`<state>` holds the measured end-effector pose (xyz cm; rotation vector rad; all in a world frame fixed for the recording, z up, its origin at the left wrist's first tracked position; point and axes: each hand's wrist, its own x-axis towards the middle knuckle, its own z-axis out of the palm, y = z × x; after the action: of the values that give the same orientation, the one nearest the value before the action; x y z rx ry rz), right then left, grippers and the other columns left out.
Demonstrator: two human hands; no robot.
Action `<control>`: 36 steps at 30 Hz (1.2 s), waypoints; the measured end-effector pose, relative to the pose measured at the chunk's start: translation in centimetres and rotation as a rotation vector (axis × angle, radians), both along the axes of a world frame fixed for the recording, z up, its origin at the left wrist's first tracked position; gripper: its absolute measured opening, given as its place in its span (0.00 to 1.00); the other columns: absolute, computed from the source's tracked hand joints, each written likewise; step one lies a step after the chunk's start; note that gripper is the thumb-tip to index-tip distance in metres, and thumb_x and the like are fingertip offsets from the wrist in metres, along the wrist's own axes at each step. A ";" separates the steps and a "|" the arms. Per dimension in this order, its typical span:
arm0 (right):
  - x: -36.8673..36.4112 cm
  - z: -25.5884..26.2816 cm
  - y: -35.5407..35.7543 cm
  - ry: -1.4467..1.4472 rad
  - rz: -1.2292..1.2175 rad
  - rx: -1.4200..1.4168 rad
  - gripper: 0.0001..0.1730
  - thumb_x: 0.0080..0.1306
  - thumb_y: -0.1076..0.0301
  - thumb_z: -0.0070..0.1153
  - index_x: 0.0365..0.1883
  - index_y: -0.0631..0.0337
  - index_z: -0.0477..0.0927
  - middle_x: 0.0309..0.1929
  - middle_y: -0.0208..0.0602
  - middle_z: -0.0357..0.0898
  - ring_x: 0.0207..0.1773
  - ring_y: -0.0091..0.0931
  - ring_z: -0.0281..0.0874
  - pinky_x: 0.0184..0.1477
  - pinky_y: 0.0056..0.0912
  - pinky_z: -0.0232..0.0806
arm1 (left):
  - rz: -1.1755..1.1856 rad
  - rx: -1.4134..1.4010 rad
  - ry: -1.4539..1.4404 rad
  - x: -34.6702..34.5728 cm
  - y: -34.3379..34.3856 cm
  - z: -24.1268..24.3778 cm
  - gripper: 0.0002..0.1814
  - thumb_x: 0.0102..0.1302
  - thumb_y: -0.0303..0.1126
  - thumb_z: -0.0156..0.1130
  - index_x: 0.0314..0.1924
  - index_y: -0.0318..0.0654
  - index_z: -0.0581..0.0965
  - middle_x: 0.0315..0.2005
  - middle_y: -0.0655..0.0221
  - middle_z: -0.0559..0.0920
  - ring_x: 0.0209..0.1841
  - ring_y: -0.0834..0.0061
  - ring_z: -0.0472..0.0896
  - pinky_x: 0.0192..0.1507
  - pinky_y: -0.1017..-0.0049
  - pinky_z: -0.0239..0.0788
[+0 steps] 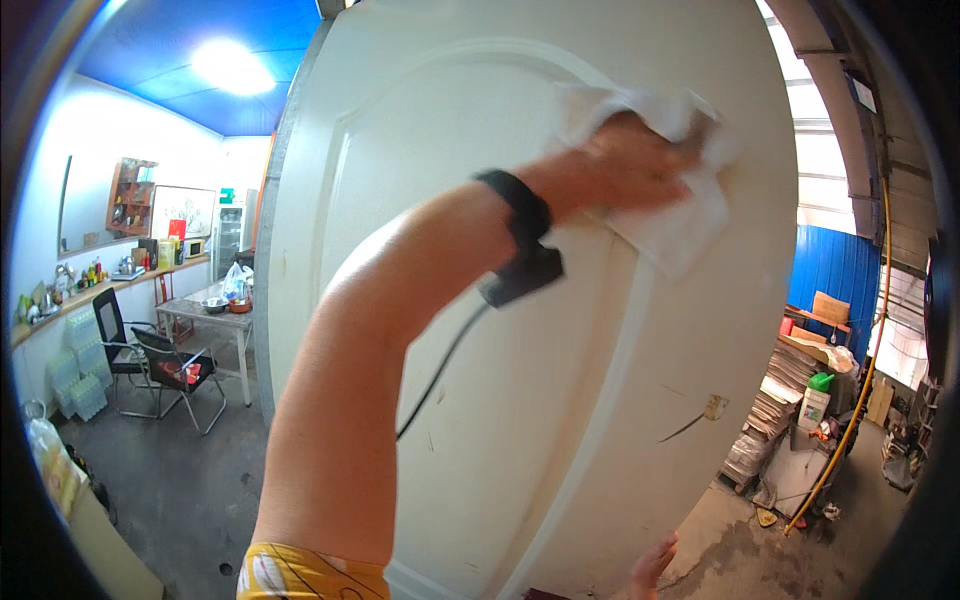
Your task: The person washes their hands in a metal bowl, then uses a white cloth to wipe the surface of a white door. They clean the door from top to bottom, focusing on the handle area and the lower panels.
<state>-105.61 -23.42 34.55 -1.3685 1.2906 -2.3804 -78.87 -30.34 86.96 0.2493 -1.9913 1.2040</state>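
My left hand [641,165], blurred, presses a crumpled white cloth [675,232] against the upper right of a cream panelled door [465,127]. A black wrist strap with a dark box-shaped device [525,277] and a cable is on that arm, which comes up from the lower left in a yellow patterned sleeve. Low at the door's right edge, my right hand [654,564] is partly in view, its fingers against or beside the edge; its grip cannot be made out. Brownish smudges, scratches and a small damaged patch [716,407] mark the door's surface.
Left of the door, a lit room holds black chairs [176,367], a table [202,309] with bowls and bags, and a long counter shelf. At right are stacked flattened cardboard [772,390], a white container with green top [814,401] and a yellow hose [855,412].
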 end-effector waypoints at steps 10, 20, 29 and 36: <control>0.7 1.2 -0.2 -0.117 0.035 0.088 0.32 0.72 0.45 0.25 0.48 0.69 0.66 0.45 0.38 0.68 0.48 0.26 0.63 0.52 0.29 0.59 | -0.001 -0.045 -0.288 4.4 -1.1 -15.5 0.25 0.65 0.49 0.43 0.59 0.48 0.66 0.50 0.60 0.75 0.56 0.62 0.70 0.63 0.65 0.54; 1.5 3.0 -2.5 -0.184 0.016 0.124 0.35 0.71 0.42 0.24 0.54 0.69 0.62 0.52 0.41 0.65 0.52 0.29 0.63 0.55 0.31 0.57 | 0.005 0.254 -0.022 9.7 -4.4 -9.4 0.27 0.61 0.50 0.49 0.55 0.43 0.70 0.44 0.53 0.77 0.47 0.56 0.76 0.51 0.64 0.67; 1.6 3.8 -3.5 -0.194 -0.054 0.131 0.37 0.70 0.41 0.24 0.57 0.69 0.60 0.55 0.42 0.63 0.55 0.31 0.62 0.57 0.33 0.56 | 0.141 0.010 0.577 18.8 -9.9 -0.6 0.33 0.63 0.53 0.41 0.66 0.49 0.56 0.52 0.48 0.72 0.53 0.48 0.71 0.57 0.63 0.60; 2.0 4.0 -3.6 -0.206 -0.081 0.139 0.39 0.70 0.40 0.23 0.60 0.69 0.58 0.58 0.44 0.62 0.57 0.32 0.61 0.59 0.34 0.55 | 0.125 0.115 0.770 29.0 -12.0 -0.6 0.32 0.65 0.48 0.39 0.64 0.37 0.57 0.56 0.43 0.66 0.59 0.48 0.65 0.60 0.60 0.55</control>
<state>-103.57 -27.05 38.56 -1.0226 1.4452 -2.3574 -49.92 -42.36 86.33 0.7771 -1.3744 0.8751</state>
